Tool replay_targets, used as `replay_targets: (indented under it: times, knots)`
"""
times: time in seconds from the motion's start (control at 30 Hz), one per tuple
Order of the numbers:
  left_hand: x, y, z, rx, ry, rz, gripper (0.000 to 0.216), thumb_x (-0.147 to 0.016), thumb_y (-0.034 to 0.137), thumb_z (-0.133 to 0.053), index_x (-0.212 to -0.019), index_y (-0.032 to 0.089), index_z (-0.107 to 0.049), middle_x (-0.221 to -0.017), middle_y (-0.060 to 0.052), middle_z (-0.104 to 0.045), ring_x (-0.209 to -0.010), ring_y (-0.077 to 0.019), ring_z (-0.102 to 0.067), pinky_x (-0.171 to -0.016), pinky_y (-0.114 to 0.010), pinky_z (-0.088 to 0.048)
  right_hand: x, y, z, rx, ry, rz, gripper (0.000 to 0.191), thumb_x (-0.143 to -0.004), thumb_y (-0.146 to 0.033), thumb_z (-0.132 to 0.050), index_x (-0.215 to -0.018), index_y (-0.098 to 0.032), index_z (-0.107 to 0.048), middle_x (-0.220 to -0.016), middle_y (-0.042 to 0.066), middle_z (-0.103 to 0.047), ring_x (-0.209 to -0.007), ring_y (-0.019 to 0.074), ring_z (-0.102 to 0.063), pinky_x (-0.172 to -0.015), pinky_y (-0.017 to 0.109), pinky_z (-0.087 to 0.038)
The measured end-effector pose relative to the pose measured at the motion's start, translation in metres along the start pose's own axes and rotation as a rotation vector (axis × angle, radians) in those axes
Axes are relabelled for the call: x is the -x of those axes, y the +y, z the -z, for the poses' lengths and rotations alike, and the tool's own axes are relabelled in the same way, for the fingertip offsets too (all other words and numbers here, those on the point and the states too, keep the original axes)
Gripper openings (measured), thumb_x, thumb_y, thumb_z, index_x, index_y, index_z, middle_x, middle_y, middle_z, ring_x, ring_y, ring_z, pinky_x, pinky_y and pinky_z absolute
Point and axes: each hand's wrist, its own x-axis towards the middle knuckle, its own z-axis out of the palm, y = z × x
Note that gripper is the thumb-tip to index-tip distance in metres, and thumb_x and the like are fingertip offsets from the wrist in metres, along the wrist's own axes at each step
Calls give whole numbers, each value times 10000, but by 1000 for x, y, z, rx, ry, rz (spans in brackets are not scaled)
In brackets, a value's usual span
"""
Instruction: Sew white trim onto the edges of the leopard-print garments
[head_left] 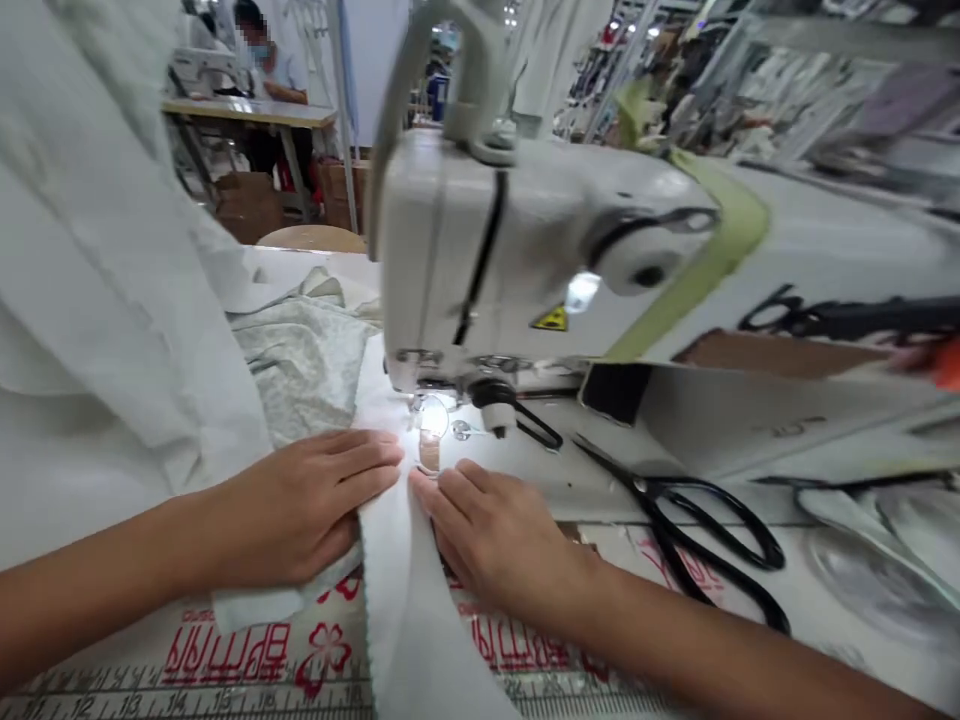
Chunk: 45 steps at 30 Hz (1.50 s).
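A white industrial sewing machine fills the upper middle, its presser foot lit by a small lamp. Under the foot runs a white fabric strip with a serged edge. My left hand lies flat on the cloth left of the strip, fingertips close to the foot. My right hand rests flat on the right side, its fingertips almost meeting the left ones. Pale grey-green cloth is bunched behind my left hand, and a large white garment hangs at the left.
Black tailor's shears lie right of my right hand. Another black pair of scissors rests on the machine arm. A ruler scale runs along the near table edge. Beyond, a masked co-worker sits at another table.
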Motion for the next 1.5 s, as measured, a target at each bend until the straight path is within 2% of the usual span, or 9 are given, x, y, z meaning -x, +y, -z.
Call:
replay_targets:
  times: [0.17,0.3,0.67,0.87,1.03,1.13,1.23,1.33,1.5]
  knots:
    - [-13,0,2,-23,-18,-19,374,-869,24,-354,-1210,106,-485,-1173,-126,-545,-1147,-213,-468,-959,-374,-458,1,-6,4,-9,-127,-67,386,-855,-80,-448,-1229,7,-488,-828,110,-632,-699,204,-565,-439,286,-388]
    - [-18,-3,-3,-66,-74,11,463,-855,7,-389,-1289,154,-451,-1182,-135,-518,-1107,-242,-483,-889,-410,-482,0,-9,10,-58,-149,-80,341,-812,-35,-486,-1144,2,-556,-771,111,-635,-643,173,-557,-412,262,-331]
    - [-8,9,-16,-93,46,54,400,-907,50,-394,-1295,108,-470,-1245,-192,-516,-1215,-298,-460,-968,-466,-458,6,-13,-6,-42,105,-125,128,-718,-126,-599,-822,-78,-655,-692,111,-614,-569,191,-535,-432,293,-316]
    - [-11,1,-12,-114,-7,33,399,-874,30,-385,-1254,96,-488,-1155,-183,-560,-1083,-264,-519,-851,-418,-500,5,-14,-8,-16,126,-102,341,-663,-110,-601,-990,-29,-657,-672,99,-597,-525,177,-493,-413,293,-291]
    - [-13,2,-14,-96,50,38,315,-886,50,-391,-1170,89,-523,-1030,-165,-581,-1082,-266,-518,-855,-416,-502,6,-17,-13,16,143,-109,463,-663,-115,-582,-1103,28,-614,-669,116,-591,-533,195,-499,-398,303,-304]
    - [-16,9,-15,-115,49,59,285,-889,42,-405,-1139,77,-535,-1083,-176,-567,-1119,-262,-506,-900,-403,-495,6,-16,-14,17,144,-119,486,-675,-120,-580,-1133,43,-590,-700,136,-601,-565,210,-515,-398,307,-332]
    - [-14,14,-17,-131,51,89,323,-889,18,-390,-1180,77,-518,-1198,-181,-541,-1183,-249,-482,-977,-395,-471,5,-9,-10,-18,135,-67,307,-697,-132,-582,-975,-31,-666,-850,168,-620,-683,229,-539,-464,320,-409]
    - [-8,15,-21,-106,132,72,374,-897,30,-389,-1257,90,-472,-1214,-176,-549,-1222,-257,-463,-991,-426,-474,2,0,-5,-35,173,51,192,-724,-160,-576,-852,-68,-686,-1067,192,-597,-946,299,-519,-678,379,-486]
    - [-5,14,-26,-122,238,5,349,-920,63,-363,-1245,62,-489,-1173,-175,-588,-1220,-250,-473,-977,-410,-495,-1,10,-1,-20,128,86,228,-764,-132,-555,-943,-41,-662,-1006,171,-627,-935,277,-514,-748,371,-482]
